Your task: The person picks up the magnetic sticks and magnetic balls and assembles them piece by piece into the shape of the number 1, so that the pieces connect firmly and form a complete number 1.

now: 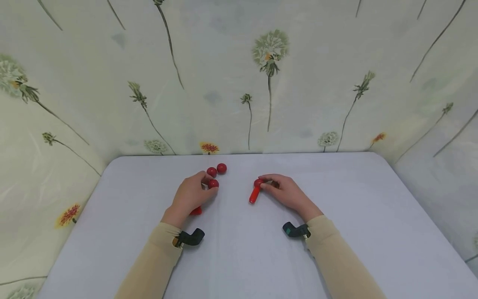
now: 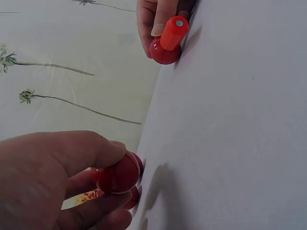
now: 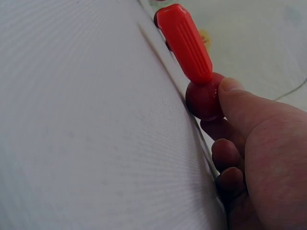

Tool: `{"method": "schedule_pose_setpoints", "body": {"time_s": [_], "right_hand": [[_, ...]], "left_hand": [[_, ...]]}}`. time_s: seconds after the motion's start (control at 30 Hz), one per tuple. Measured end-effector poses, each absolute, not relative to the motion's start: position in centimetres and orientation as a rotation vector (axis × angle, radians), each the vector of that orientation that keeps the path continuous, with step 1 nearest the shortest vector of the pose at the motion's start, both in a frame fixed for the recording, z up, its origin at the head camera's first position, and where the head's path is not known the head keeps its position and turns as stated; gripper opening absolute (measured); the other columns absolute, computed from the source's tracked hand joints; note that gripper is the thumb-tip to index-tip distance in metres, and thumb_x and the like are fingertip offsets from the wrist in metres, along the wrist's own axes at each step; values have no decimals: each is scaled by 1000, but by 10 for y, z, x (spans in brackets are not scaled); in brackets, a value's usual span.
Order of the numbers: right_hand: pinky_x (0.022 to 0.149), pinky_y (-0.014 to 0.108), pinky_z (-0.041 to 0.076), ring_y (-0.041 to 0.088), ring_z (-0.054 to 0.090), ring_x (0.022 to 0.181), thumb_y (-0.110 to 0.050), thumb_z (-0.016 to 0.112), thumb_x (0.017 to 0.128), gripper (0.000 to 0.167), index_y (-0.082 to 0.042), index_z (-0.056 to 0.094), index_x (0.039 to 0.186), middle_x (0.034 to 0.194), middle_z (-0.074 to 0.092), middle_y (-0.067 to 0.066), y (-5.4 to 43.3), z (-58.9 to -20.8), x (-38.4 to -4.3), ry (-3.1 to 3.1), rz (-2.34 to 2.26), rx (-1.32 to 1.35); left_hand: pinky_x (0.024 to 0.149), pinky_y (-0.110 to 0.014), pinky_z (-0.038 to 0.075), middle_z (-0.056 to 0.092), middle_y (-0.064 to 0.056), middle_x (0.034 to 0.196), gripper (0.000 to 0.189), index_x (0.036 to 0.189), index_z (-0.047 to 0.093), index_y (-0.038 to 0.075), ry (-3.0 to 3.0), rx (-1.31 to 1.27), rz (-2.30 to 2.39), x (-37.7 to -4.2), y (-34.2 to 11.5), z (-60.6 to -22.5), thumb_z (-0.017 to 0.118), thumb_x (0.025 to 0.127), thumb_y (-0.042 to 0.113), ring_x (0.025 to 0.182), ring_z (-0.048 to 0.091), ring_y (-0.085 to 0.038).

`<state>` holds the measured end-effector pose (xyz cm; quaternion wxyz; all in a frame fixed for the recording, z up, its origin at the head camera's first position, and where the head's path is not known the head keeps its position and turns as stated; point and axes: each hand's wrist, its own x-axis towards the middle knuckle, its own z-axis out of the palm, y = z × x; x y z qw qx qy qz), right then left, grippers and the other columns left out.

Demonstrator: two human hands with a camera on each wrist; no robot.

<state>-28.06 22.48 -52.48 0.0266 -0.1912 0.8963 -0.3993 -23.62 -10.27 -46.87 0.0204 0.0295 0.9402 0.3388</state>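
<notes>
My left hand [image 1: 192,195] pinches a glossy red ball [image 1: 213,184] between thumb and fingers. In the left wrist view that ball [image 2: 120,176] partly covers other red balls behind it. To the right, my right hand [image 1: 286,192] grips a second red ball [image 1: 257,182] with thumb and fingertips. A short, bright red ridged rod [image 1: 254,195] joins this ball and points toward the near side. In the right wrist view the rod [image 3: 184,45] rises from the ball [image 3: 206,98]; its far end shows a small grey spot [image 2: 179,23] in the left wrist view.
Just beyond my left hand, two more red balls, one left [image 1: 211,171] and one right [image 1: 222,168], lie on the white table [image 1: 246,257]. A red piece [image 1: 196,211], mostly hidden, lies beneath my left hand. Behind the table hangs a dandelion-patterned cloth [image 1: 224,74].
</notes>
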Motion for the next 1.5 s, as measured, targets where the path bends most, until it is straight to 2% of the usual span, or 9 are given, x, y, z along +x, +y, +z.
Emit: {"method": "schedule_pose_setpoints", "body": {"time_s": [0.17, 0.43, 0.97, 1.23, 1.5], "right_hand": [[79, 38, 48, 17, 56, 88, -59, 62, 90, 41, -37, 65, 124, 105, 65, -15, 224, -524, -281, 2763, -1234, -586], [75, 38, 47, 18, 55, 86, -61, 60, 90, 45, -33, 66, 125, 101, 64, -12, 224, -523, -280, 2793, -1207, -602], [75, 38, 47, 18, 55, 86, -59, 61, 90, 45, -33, 65, 126, 102, 64, -12, 224, -521, -279, 2780, -1205, -601], [76, 38, 47, 18, 55, 87, -59, 61, 90, 44, -34, 66, 126, 104, 64, -12, 224, -520, -278, 2787, -1203, -602], [79, 37, 47, 17, 55, 90, -58, 61, 91, 45, -31, 65, 128, 108, 65, -11, 223, -518, -277, 2782, -1198, -602]], "left_hand": [[76, -36, 50, 64, 2, 98, 34, 113, 63, 19, 2899, 106, 1043, -236, -99, -468, 74, 86, 36, 90, 56, -19], [66, -32, 50, 62, 3, 91, 30, 104, 63, 22, 2851, 196, 1061, -234, -85, -468, 77, 83, 38, 84, 56, -19], [67, -31, 50, 63, 9, 91, 28, 98, 63, 26, 2760, 323, 1029, -232, -77, -468, 81, 80, 37, 84, 58, -17], [72, -30, 50, 63, 12, 96, 34, 110, 67, 27, 2725, 393, 998, -230, -74, -467, 80, 81, 40, 88, 58, -13], [72, -30, 50, 63, 12, 94, 29, 103, 66, 27, 2696, 383, 981, -223, -69, -461, 81, 80, 40, 87, 59, -13]]}}
